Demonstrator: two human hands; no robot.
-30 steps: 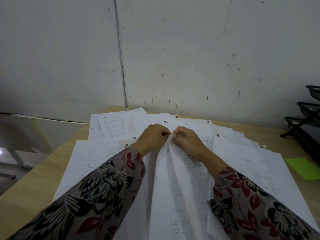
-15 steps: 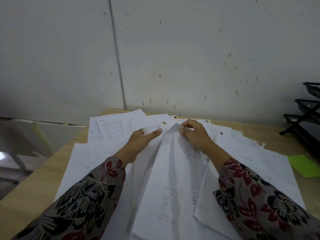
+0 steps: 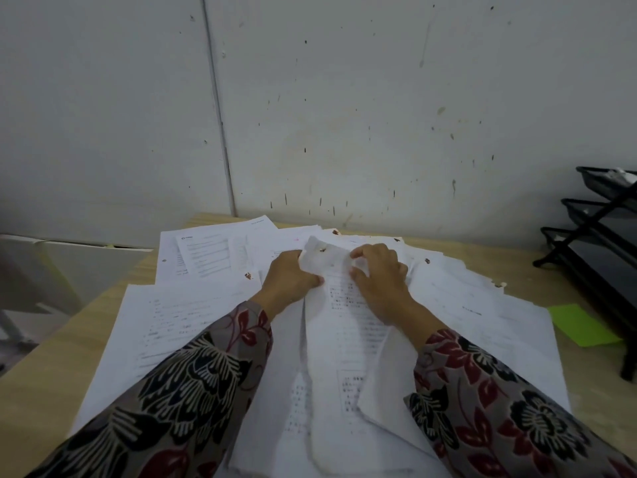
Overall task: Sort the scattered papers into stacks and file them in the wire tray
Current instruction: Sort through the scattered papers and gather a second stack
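A person in floral sleeves works the far end of a stapled set of printed sheets (image 3: 348, 326) lifted off a desk strewn with loose papers (image 3: 172, 315). The left hand (image 3: 287, 282) grips the set's left edge, thumb pressed on the printed face, while the right hand (image 3: 377, 281) pinches the top corner between fingertips just beside the staple. Both hands are closed on the same set, close together but not touching. More sheets fan out beyond and to either side of the hands; a green note (image 3: 582, 324) lies well off to the right of the right hand, and beyond it stands the black wire tray (image 3: 599, 236), its visible lower tiers apparently empty, so filing looks barely begun. The risk from here is a tear: the paper is already buckled lengthwise between the hands, and pulling the corner apart at the staple could rip it or crease the pages badly. The lifted set also hangs over the near pile and could drag loose sheets off the desk edge. Against the frame half a second earlier, the left hand has moved in from a flat, open rest beside the set to a firm hold on it, and the top corner, then peaked, is now folded back toward the person.
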